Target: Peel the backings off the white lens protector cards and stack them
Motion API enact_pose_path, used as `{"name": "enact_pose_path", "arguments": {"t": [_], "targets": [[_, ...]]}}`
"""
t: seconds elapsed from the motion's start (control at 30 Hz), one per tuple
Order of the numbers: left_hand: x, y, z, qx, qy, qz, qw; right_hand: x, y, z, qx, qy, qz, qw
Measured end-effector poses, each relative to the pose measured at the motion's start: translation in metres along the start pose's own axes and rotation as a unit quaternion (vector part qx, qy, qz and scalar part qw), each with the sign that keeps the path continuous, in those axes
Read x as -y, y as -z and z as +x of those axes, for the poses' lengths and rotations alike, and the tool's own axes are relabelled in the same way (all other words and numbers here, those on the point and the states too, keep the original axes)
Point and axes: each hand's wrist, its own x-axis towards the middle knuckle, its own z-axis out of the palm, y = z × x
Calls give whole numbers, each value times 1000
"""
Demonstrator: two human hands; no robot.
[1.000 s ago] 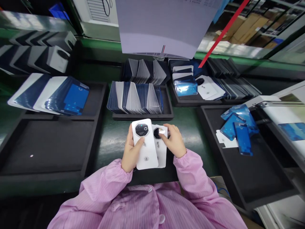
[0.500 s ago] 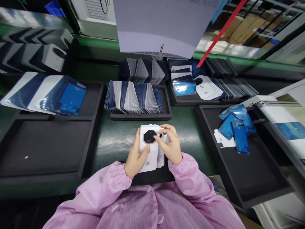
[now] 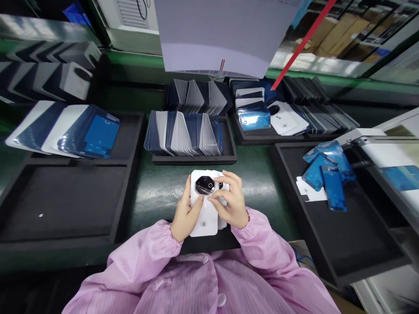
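Observation:
A white phone back cover [image 3: 206,216] with a black octagonal camera window [image 3: 202,181] is held flat over the table in front of me. My left hand [image 3: 184,214] is closed around its left edge, with the thumb on its face just below the window. At the window's lower right edge, my right hand [image 3: 233,199] has its thumb and a finger pinched together; what is between them is too small to make out. A pale streak crosses the lower part of the window. Beneath the cover, to the right, a second white back cover [image 3: 223,221] partly shows.
A black tray [image 3: 196,160] of upright covers stands ahead. At left, another tray [image 3: 75,198] has covers leaning at its back. On the right, a tray [image 3: 363,244] holds blue film pieces [image 3: 333,187]. A hanging white sheet [image 3: 222,39] blocks the top middle.
My right thumb has moved off the camera window to its lower right edge and now pinches there. A pale streak shows in the window. The left hand keeps its grip.

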Motion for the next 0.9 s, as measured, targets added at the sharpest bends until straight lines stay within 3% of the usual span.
{"name": "enact_pose_path", "arguments": {"t": [0.23,0.4,0.7,0.9], "targets": [[-3,2,4,-21,16,-88,996,-2,2,0,12,42,17,999],[-7,2,3,-19,8,-87,996,-2,2,0,20,14,28,999],[-5,3,3,-21,-7,-73,997,-2,1,-1,0,57,23,998],[-4,3,2,-24,-20,-61,998,-2,0,-2,11,35,35,999]]}}
